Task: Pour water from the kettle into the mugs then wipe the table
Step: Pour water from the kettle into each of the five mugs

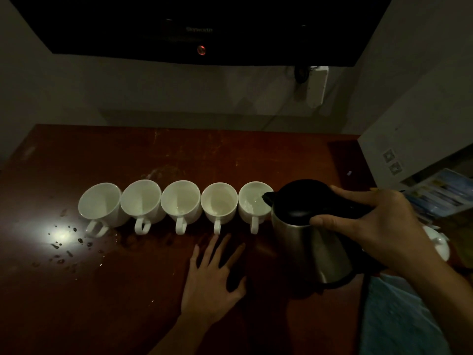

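Observation:
Several white mugs stand in a row across the dark wooden table, handles toward me. My right hand grips the handle of a steel kettle with a black lid, tilted left so its spout hangs over the rightmost mug, which holds water. Water shows in that mug under the spout. The leftmost mug and the ones between look nearly empty. My left hand lies flat on the table, fingers spread, just in front of the two right-hand mugs.
Water drops and a bright glare patch lie on the table's left front. A white lidded pot and printed leaflets sit at the right. A black screen hangs on the wall. Light cloth lies at lower right.

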A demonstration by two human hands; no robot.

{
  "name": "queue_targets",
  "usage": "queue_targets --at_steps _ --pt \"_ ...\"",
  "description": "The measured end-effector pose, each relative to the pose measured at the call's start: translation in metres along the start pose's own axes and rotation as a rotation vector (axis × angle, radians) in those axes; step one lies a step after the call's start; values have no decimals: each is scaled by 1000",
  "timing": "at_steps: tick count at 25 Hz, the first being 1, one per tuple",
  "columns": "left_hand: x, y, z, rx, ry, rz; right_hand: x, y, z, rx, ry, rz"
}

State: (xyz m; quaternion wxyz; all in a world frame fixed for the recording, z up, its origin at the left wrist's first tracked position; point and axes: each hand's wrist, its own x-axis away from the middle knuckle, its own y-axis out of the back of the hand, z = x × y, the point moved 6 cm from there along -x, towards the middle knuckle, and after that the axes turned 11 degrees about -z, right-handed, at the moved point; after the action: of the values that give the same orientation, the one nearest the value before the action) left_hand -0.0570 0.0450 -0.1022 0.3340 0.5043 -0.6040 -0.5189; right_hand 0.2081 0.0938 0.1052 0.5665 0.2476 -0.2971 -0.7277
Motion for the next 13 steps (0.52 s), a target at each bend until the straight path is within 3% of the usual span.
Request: queue_targets --at_steps 13 --pt "1 -1 0 -1 5 10 -2 0 4 14 17 8"
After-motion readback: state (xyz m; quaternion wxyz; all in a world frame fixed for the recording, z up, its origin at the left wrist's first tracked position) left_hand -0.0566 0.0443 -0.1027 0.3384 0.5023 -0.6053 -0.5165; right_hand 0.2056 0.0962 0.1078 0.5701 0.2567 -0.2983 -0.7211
